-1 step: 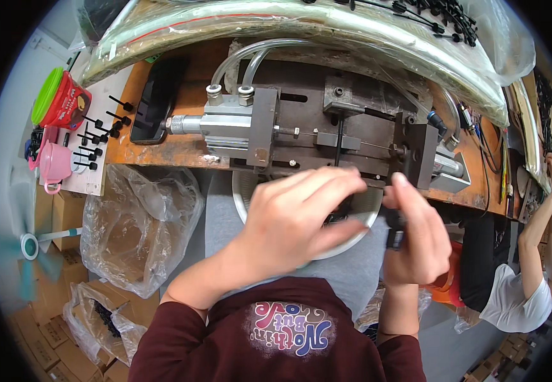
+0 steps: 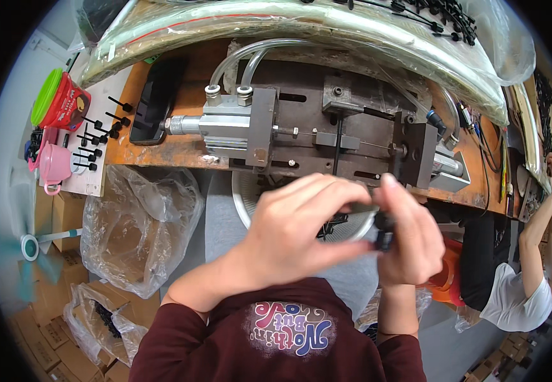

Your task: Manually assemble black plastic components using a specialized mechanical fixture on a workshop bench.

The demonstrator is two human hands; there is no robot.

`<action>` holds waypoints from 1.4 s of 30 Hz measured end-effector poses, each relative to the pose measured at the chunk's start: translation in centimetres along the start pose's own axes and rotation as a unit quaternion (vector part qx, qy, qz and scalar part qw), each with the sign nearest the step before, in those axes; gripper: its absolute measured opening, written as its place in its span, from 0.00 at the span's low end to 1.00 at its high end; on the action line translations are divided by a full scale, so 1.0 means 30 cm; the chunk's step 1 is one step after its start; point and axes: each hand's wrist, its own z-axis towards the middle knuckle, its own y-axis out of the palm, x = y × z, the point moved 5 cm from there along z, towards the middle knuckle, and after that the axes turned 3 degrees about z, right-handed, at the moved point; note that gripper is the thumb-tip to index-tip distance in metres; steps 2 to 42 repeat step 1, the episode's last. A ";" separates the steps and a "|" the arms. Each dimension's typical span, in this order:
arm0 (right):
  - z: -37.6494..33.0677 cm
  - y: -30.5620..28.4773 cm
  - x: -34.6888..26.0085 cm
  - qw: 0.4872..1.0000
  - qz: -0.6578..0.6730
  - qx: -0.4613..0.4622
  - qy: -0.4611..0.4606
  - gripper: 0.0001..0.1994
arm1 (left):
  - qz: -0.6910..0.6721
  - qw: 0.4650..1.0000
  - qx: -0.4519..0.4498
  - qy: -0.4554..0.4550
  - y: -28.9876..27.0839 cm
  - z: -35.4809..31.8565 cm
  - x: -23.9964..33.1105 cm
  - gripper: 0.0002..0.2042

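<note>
My right hand (image 2: 411, 239) is closed around small black plastic parts (image 2: 384, 234), whose ends stick out on its left side. My left hand (image 2: 295, 223) hovers just left of it, thumb apart from the bent fingers, with nothing visible between them. The left thumb tip comes close to the black parts; whether it touches them I cannot tell. Beyond the hands is a metal fixture (image 2: 301, 153) with a thin black rod (image 2: 339, 143) lying across its small grey block (image 2: 346, 141). Below the hands, partly hidden, a white basket (image 2: 241, 202) holds black pieces.
A pneumatic cylinder (image 2: 225, 130) with clear hoses stands left on the bench, beside a phone (image 2: 155, 105). Several black stemmed parts (image 2: 91, 153) lie by a pink cup (image 2: 55, 167). Plastic-wrapped material (image 2: 276, 25) runs along the back. Another person (image 2: 521, 296) works at right.
My right hand has moved a little left with the black parts. My left hand has shifted slightly right and down, and the two hands are closer together.
</note>
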 end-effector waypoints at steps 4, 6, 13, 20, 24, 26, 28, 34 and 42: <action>0.005 0.012 -0.020 1.000 0.024 -0.018 0.002 0.16 | -0.073 0.997 0.018 -0.008 0.002 -0.014 0.020 0.26; 0.005 0.012 -0.020 1.000 0.024 -0.018 0.002 0.16 | -0.073 0.997 0.018 -0.008 0.002 -0.014 0.020 0.26; 0.005 0.012 -0.020 1.000 0.024 -0.018 0.002 0.16 | -0.073 0.997 0.018 -0.008 0.002 -0.014 0.020 0.26; 0.005 0.012 -0.020 1.000 0.024 -0.018 0.002 0.16 | -0.073 0.997 0.018 -0.008 0.002 -0.014 0.020 0.26; 0.005 0.012 -0.020 1.000 0.024 -0.018 0.002 0.16 | -0.073 0.997 0.018 -0.008 0.002 -0.014 0.020 0.26; 0.005 0.012 -0.020 1.000 0.024 -0.018 0.002 0.16 | -0.073 0.997 0.018 -0.008 0.002 -0.014 0.020 0.26; 0.005 0.012 -0.020 1.000 0.024 -0.018 0.002 0.16 | -0.073 0.997 0.018 -0.008 0.002 -0.014 0.020 0.26; 0.005 0.012 -0.020 1.000 0.024 -0.018 0.002 0.16 | -0.073 0.997 0.018 -0.008 0.002 -0.014 0.020 0.26; 0.005 0.012 -0.020 1.000 0.024 -0.018 0.002 0.16 | -0.073 0.997 0.018 -0.008 0.002 -0.014 0.020 0.26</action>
